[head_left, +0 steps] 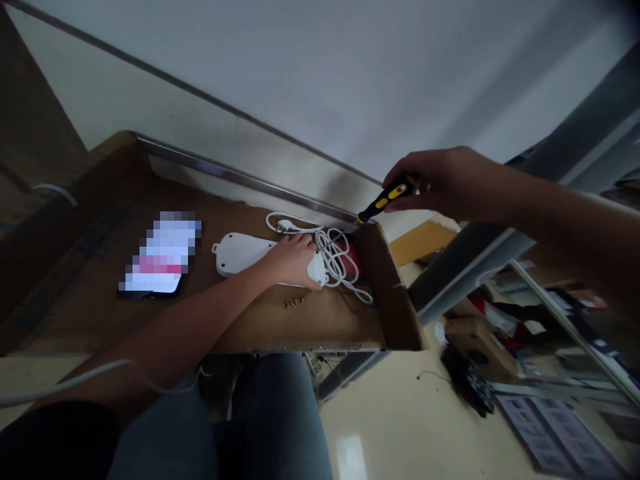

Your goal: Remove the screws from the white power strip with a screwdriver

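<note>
My left hand (293,260) lies over the narrow end of a white power strip (240,255), holding it down on a flattened cardboard box (300,327). My right hand (440,183) is raised at the upper right, gripping a black-and-yellow screwdriver (386,201) with its tip pointing down-left towards the box's corner. A coiled white cable (334,253) with a white plug (285,225) lies beside the strip. Several small screws (295,303) sit just below my left hand. A red object (353,259) is partly hidden behind the cable.
A smartphone (160,257) with a blurred screen lies left on the cardboard. A raised cardboard flap (387,280) stands right of the cable, and a metal rail (240,177) runs behind. A grey metal frame (465,267) and cluttered boxes (480,347) stand right, above a tiled floor (380,420).
</note>
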